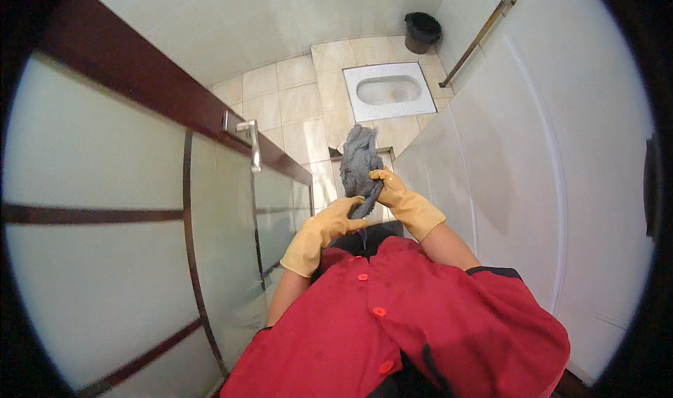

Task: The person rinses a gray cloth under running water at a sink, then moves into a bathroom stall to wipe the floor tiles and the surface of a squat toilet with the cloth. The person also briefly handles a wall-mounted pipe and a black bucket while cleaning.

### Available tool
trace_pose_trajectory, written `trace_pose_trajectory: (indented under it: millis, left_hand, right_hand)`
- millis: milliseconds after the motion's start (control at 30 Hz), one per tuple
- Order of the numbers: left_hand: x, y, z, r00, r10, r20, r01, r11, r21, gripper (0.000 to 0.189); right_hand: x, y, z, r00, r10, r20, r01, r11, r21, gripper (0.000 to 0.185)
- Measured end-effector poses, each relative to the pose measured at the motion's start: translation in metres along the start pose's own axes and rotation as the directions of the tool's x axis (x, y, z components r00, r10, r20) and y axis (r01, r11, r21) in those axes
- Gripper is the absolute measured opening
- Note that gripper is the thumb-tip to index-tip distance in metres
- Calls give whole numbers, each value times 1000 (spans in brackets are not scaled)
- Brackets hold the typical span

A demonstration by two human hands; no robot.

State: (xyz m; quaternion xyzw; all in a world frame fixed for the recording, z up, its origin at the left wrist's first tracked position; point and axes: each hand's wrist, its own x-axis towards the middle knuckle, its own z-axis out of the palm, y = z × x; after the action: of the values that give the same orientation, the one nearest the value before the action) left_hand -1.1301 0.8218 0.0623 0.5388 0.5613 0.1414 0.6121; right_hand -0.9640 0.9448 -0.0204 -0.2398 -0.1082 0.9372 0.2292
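Observation:
Both my hands wear yellow rubber gloves and hold a crumpled grey cloth (pixel 360 158) in front of my body. My left hand (pixel 336 219) grips its lower end, with the fingertips partly turned out of sight. On the other side, my right hand (pixel 391 185) pinches the right edge of the cloth between thumb and fingers. The upper part of the cloth stretches forward, over the floor near the step. Past it, a white squat toilet pan (pixel 389 92) is set into the raised tiled floor.
A dark-framed door (pixel 173 103) with frosted glass panels and a metal handle (pixel 255 145) stands on the left. A black bin (pixel 422 32) sits in the far right corner, near a rusty pipe (pixel 478 43) with a valve. A pale wall (pixel 505 151) runs along the right.

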Motion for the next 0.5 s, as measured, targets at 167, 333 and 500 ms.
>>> trace_pose_trajectory:
  millis: [167,333,500]
  left_hand:
    - [12,-8,-68,852,64,-519,-97,995,-37,65]
    - [53,-27,-121,389,-420,-820,14,893,-450,61]
    - [75,-62,-154,93,-552,-829,-178,809,-559,56]
  right_hand:
    - [46,-33,0,993,-113,39,114,993,-12,41]
    - [108,-70,-29,946,-90,-310,118,990,73,44]
    - [173,-124,-51,931,-20,-365,101,974,204,45]
